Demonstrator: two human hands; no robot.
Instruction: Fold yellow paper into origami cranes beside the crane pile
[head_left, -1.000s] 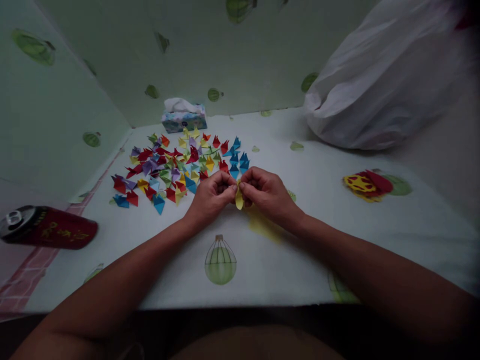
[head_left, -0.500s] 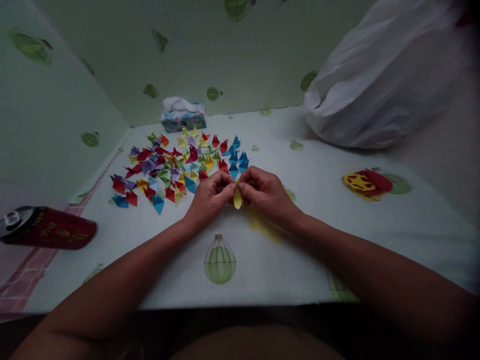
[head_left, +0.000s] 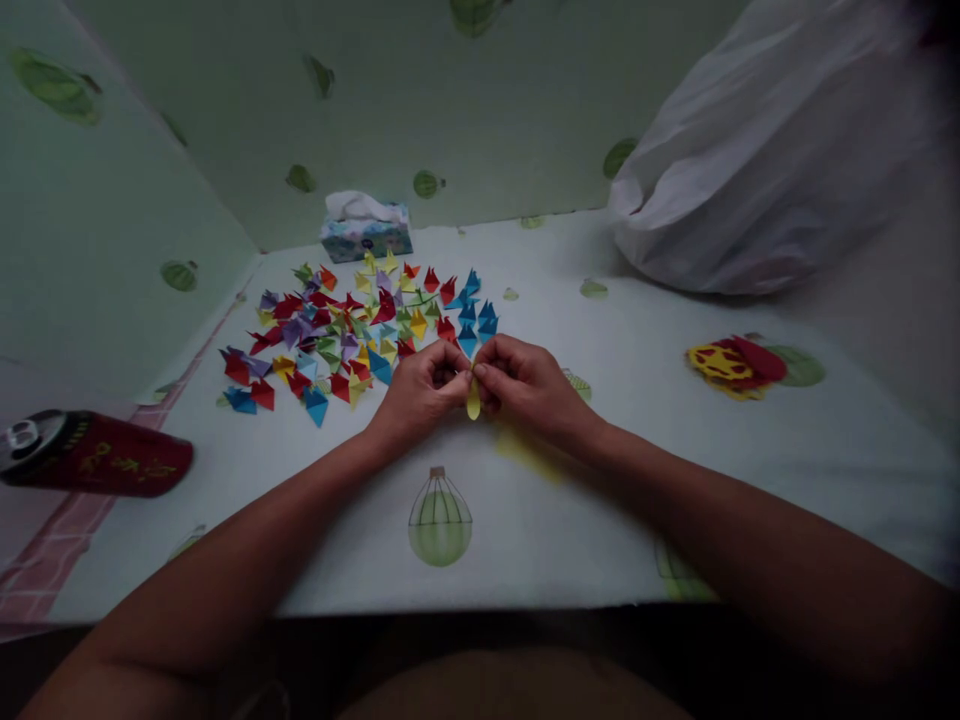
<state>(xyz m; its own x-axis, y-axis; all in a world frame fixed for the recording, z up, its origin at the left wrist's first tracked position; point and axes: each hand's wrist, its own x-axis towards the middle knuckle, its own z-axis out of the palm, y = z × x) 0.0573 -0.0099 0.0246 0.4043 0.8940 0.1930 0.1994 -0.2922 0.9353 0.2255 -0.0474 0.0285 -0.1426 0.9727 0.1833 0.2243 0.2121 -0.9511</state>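
Note:
Between my fingertips is a small folded piece of yellow paper (head_left: 473, 402), its rounded end pointing down toward me. My left hand (head_left: 421, 392) pinches it from the left with thumb and forefinger. From the other side my right hand (head_left: 528, 382) pinches it too, and the fingers of both hands nearly touch. Most of the paper's upper part is hidden by the fingers. Just beyond and to the left lie many folded paper cranes (head_left: 385, 306) in red, blue, yellow, green and purple. A yellow patch (head_left: 529, 455) lies on the tabletop under my right wrist.
A tissue box (head_left: 367, 238) stands against the back wall. At the left edge a red drink can (head_left: 101, 455) appears on its side. On the right are red and yellow cut-out pieces (head_left: 731, 365), with a large white plastic bag (head_left: 757, 170) behind them.
The yellow paper's lower end has turned slightly and shows a little more below my fingers. Both hands keep their pinch in nearly the same place.

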